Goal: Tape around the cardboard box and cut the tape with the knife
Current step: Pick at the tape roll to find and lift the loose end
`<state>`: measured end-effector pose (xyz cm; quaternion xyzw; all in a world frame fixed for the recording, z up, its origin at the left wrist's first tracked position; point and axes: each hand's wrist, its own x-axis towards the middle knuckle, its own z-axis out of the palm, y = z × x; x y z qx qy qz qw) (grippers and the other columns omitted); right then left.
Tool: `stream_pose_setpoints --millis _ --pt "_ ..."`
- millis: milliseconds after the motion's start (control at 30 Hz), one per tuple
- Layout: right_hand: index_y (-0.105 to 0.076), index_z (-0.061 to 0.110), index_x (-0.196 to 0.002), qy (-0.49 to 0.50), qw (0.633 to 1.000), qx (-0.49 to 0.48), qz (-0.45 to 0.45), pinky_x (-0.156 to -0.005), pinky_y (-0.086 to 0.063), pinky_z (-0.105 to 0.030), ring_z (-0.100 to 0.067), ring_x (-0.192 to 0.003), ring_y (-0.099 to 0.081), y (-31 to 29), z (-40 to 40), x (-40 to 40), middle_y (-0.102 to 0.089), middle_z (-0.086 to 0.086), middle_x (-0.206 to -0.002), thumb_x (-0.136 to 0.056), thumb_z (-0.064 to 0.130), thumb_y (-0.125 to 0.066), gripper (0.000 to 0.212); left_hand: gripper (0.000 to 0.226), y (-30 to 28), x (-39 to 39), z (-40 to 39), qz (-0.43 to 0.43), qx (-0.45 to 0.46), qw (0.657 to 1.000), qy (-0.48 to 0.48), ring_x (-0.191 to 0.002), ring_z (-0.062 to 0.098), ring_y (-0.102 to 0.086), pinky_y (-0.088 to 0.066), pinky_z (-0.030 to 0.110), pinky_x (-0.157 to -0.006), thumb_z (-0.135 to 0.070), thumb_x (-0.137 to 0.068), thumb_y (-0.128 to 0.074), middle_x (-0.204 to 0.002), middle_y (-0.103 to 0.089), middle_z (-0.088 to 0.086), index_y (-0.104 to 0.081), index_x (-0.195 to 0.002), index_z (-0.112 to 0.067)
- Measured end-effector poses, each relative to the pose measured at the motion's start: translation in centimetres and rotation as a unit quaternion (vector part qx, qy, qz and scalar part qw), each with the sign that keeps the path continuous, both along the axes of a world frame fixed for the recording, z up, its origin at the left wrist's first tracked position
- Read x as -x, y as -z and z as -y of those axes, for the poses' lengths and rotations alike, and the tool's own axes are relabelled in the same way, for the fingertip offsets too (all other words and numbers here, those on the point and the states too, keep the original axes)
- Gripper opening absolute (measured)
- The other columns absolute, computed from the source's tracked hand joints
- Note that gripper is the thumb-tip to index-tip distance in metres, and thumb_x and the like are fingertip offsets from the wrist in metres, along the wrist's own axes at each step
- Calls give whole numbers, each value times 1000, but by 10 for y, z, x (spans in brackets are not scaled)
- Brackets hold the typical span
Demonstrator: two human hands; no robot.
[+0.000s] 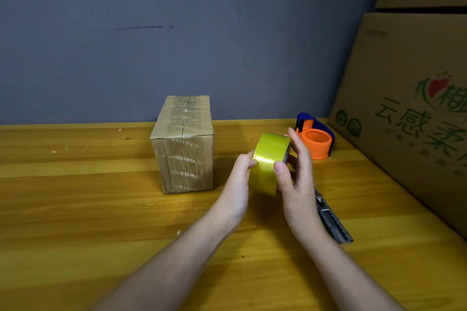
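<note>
Wooden table (101, 209): tape roll (269, 159) btwn both hands' fingers (279, 168).

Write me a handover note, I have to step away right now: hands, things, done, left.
Left hand and right hand both hold the tape roll above the table.
Box stands to their left, untouched by either hand.
Knife lies on the table under the right wrist.
Done: roll picked up.
Left: wrap tape around the box, cut with the knife.
</note>
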<state>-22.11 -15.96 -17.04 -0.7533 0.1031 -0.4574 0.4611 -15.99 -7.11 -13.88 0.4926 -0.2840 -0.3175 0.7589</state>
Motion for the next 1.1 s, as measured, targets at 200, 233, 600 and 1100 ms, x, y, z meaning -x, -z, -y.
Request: stream_pose_setpoints --millis 200,233,600,1100 --pt "-32 36 -141 2 1000 -5 -4 -110 -31 -23 4 -134 -33 0 0 -1 -36 19 -143 -79 70 -44 71 42 2 -3 2 -1 -22 1000 -20 -67 8 -63 -51 20 -62 -19 -95 -23 -75 -69 -1 -64 -87 -22" --pt "-32 36 -141 1 1000 -8 -4 -110 -30 -19 5 -134 -33 0 -1 0 -36 19 -143 -79 72 -42 73 43 2 -3 1 5 -26 999 -24 -66 7 -63 -50 20 -62 -18 -94 -23 -75 -68 -2 -65 -86 -23" --pt "-31 40 -140 -7 1000 -20 -14 -114 -32 -38 -1 -136 -33 -1 -1 0 -37 12 -147 -80 68 -44 68 29 3 0 1 24 -1 1000 0 -63 -3 -64 -48 9 -55 -17 -91 -32 -75 -69 -7 -61 -90 -23" --pt "-31 37 -142 -4 1000 -11 -16 -114 -32 -36 2 -136 -32 -2 -1 -1 -36 16 -145 -78 74 -42 75 39 5 -5 0 37 -8 999 7 -54 -4 -61 -46 8 -49 -10 -93 -27 -59 -69 -11 -62 -81 -24"
